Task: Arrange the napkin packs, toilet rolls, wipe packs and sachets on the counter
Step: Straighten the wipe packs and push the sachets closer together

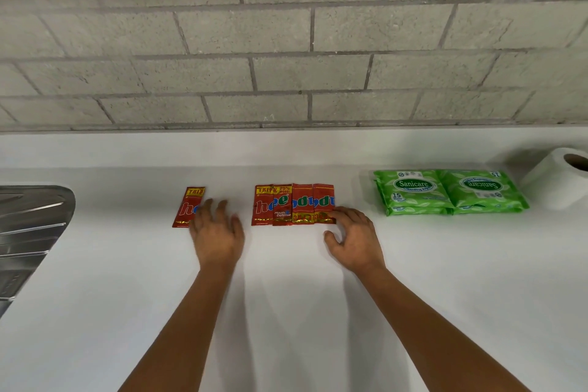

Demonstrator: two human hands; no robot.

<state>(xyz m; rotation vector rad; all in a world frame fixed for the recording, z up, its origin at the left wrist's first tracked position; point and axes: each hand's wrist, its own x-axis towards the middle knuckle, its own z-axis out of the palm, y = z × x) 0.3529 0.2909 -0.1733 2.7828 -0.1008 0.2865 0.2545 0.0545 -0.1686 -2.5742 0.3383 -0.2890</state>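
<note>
Several red sachets [293, 204] lie side by side in a row on the white counter [286, 296]. One more red sachet [186, 205] lies apart to the left. My left hand [218, 232] rests flat with fingers spread, its fingertips over that lone sachet's right edge. My right hand [354, 237] is loosely curled, fingertips touching the lower right corner of the row. Green wipe packs [448, 192] lie stacked in two piles to the right. A white toilet roll [561, 180] stands at the far right edge.
A steel sink drainboard [28, 232] occupies the left edge. A grey block wall [286, 41] rises behind the counter's low white upstand.
</note>
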